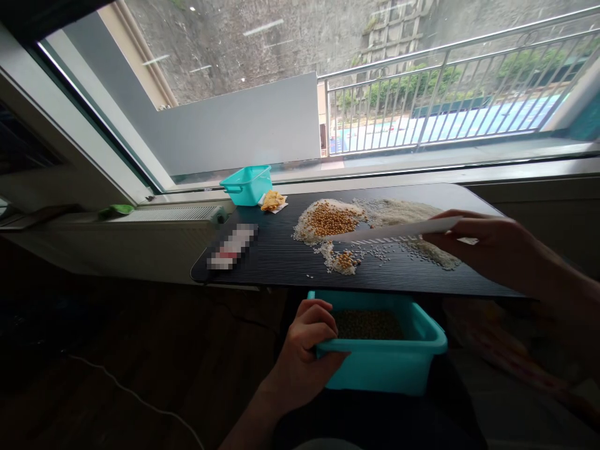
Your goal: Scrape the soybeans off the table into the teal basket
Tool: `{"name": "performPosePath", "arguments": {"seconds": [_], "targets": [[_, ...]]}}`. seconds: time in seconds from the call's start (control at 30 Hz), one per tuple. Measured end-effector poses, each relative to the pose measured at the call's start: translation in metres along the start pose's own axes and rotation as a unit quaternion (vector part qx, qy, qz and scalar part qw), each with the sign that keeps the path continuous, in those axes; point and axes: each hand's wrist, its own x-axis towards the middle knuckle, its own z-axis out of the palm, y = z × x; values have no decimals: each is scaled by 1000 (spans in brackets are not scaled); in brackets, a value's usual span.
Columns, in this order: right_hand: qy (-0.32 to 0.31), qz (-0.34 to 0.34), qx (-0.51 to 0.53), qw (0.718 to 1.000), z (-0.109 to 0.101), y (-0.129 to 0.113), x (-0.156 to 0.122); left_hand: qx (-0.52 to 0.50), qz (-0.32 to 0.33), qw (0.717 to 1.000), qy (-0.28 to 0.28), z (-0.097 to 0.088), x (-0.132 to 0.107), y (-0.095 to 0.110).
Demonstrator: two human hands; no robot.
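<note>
My left hand (307, 350) is closed on the near left corner of a turquoise plastic bin (382, 365), held below the table's front edge. Small greenish-brown beans or grains (368, 325) lie in it. Over the table, my right hand (473, 231) pinches a long, thin white strip (398, 231) that points left; its exact kind is unclear. The strip's tip is by a heap of yellow soybeans (332, 219) mixed with white rice (307, 230). A smaller patch of soybeans (345, 260) and rice lies nearer me. Behind the strip spreads a larger rice pile (403, 211), partly hidden by my right hand.
The dark table (276, 262) stands against a window. At its back left are another turquoise bin (250, 186) and a yellowish item on white paper (273, 201). A blurred-out flat object (233, 247) lies at the left. A white cable (135, 394) runs across the floor.
</note>
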Motion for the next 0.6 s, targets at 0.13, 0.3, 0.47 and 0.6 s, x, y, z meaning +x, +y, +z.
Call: {"name": "performPosePath", "arguments": {"seconds": [0.13, 0.3, 0.47, 0.6], "targets": [[41, 180, 106, 977, 20, 14, -13, 5, -11, 1000, -4, -1, -1, 0], [72, 306, 175, 933, 25, 24, -29, 8, -28, 1000, -3, -2, -3, 1], [79, 360, 216, 904, 18, 19, -46, 11, -32, 999, -12, -2, -2, 2], [84, 366, 174, 910, 13, 15, -67, 13, -28, 1000, -6, -2, -3, 1]]}}
